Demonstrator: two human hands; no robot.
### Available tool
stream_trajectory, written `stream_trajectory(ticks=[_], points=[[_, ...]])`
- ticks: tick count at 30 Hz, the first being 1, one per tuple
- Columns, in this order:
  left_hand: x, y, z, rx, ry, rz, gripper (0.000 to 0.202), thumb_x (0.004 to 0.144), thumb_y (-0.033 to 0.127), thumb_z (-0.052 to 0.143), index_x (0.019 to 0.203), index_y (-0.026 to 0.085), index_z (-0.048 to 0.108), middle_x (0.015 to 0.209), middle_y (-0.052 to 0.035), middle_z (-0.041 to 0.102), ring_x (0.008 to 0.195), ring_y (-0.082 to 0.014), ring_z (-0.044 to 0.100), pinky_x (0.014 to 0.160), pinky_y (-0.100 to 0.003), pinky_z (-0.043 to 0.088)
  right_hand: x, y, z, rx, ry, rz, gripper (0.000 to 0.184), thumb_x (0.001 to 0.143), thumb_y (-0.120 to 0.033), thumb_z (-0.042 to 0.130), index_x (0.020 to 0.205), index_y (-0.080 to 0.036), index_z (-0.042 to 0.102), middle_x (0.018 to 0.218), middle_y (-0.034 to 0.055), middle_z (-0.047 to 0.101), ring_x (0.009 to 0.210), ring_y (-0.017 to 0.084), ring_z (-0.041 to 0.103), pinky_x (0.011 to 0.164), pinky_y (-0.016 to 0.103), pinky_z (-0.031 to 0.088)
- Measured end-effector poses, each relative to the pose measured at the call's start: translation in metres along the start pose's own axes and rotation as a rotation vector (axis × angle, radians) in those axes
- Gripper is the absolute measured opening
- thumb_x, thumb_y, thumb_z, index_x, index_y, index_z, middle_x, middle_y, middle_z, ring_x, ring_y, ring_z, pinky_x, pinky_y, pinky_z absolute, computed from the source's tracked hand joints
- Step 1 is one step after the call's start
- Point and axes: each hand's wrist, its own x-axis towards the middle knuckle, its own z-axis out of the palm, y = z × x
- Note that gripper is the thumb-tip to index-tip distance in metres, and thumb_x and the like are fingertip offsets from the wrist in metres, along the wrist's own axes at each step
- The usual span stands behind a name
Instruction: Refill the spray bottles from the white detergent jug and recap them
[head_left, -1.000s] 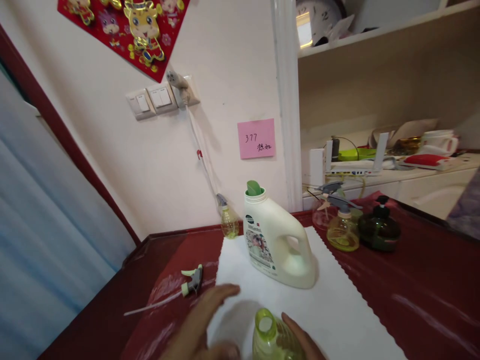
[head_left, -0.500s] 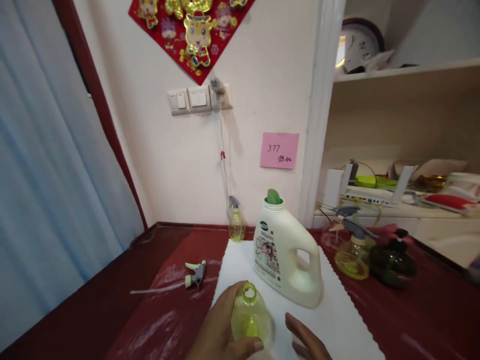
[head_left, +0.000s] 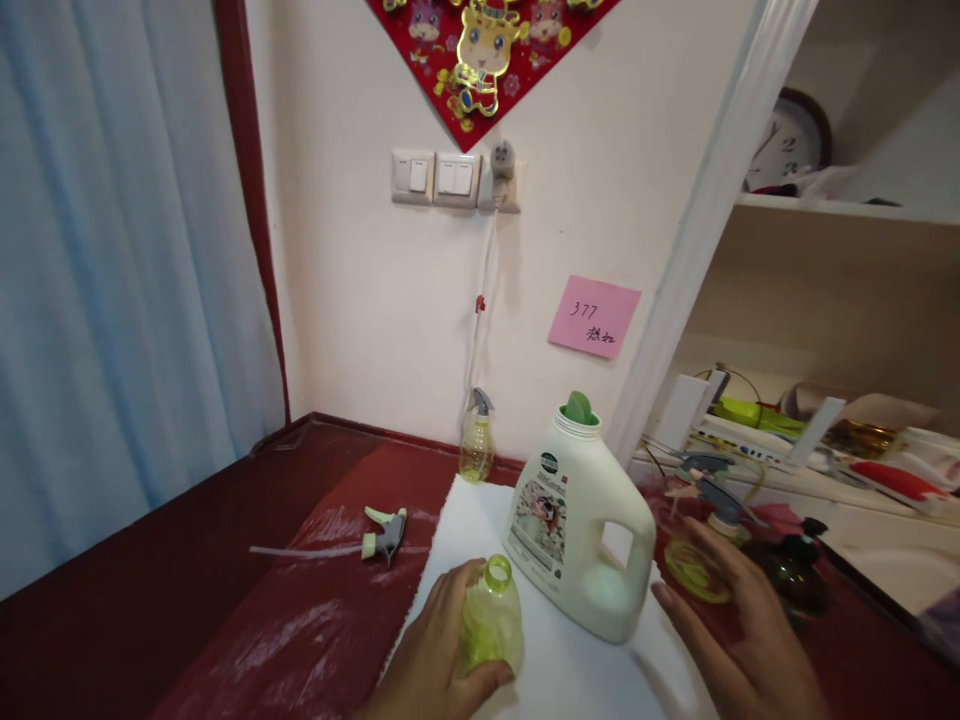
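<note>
At the bottom centre of the frame, the left hand (head_left: 435, 655) wraps its fingers around a small yellow-green bottle (head_left: 491, 620) with an open neck, standing on a white cloth (head_left: 570, 665). Lower right, the right hand (head_left: 739, 635) has its fingers spread flat and loose, gripping nothing, just beside a white jug (head_left: 581, 525) with a green cap. Left of centre, a loose spray head (head_left: 382, 537) lies on the red table (head_left: 225, 600). Farther back, a small spray bottle (head_left: 478, 440) stands against the wall, below a pink note (head_left: 594, 317).
</note>
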Motion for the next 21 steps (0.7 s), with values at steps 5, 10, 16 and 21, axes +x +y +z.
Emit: stream_trajectory(ticks=[5, 10, 16, 21], points=[[0.000, 0.002, -0.001, 0.021, -0.053, -0.027, 0.086, 0.067, 0.022, 0.072, 0.146, 0.017, 0.037, 0.154, -0.0178, 0.046, 0.144, -0.0339, 0.040, 0.121, -0.049, 0.029, 0.036, -0.007, 0.042, 0.253, -0.140, 0.230, 0.091, 0.075, -0.072, 0.067, 0.144, -0.015, 0.047, 0.137, 0.0175, 0.060, 0.122, 0.039, 0.058, 0.103, 0.056, 0.047], [-0.003, 0.007, -0.004, -0.003, -0.035, -0.039, 0.085, 0.066, 0.019, 0.073, 0.144, 0.020, 0.040, 0.151, -0.0153, 0.049, 0.141, -0.0318, 0.043, 0.119, -0.044, 0.031, 0.041, -0.040, 0.052, 0.357, 0.014, 0.386, 0.092, 0.064, -0.074, 0.073, 0.131, -0.012, 0.059, 0.110, 0.0138, 0.071, 0.092, 0.033, 0.068, 0.074, 0.040, 0.058], [-0.006, 0.012, -0.006, -0.001, -0.049, -0.055, 0.086, 0.069, 0.020, 0.076, 0.147, 0.016, 0.039, 0.153, -0.0158, 0.047, 0.143, -0.0290, 0.040, 0.121, -0.040, 0.028, 0.031, -0.051, 0.013, 0.222, 0.038, 0.301, 0.079, 0.065, -0.073, 0.074, 0.126, -0.023, 0.065, 0.122, 0.0098, 0.069, 0.096, 0.034, 0.069, 0.064, 0.035, 0.057], [-0.006, 0.014, -0.006, 0.005, -0.056, -0.060, 0.086, 0.073, 0.023, 0.075, 0.149, 0.017, 0.036, 0.156, -0.0159, 0.044, 0.144, -0.0294, 0.039, 0.123, -0.043, 0.026, 0.019, -0.031, -0.037, -0.043, -0.031, 0.119, 0.065, 0.070, -0.073, 0.071, 0.119, -0.031, 0.069, 0.119, 0.0055, 0.073, 0.103, 0.037, 0.070, 0.073, 0.043, 0.058]])
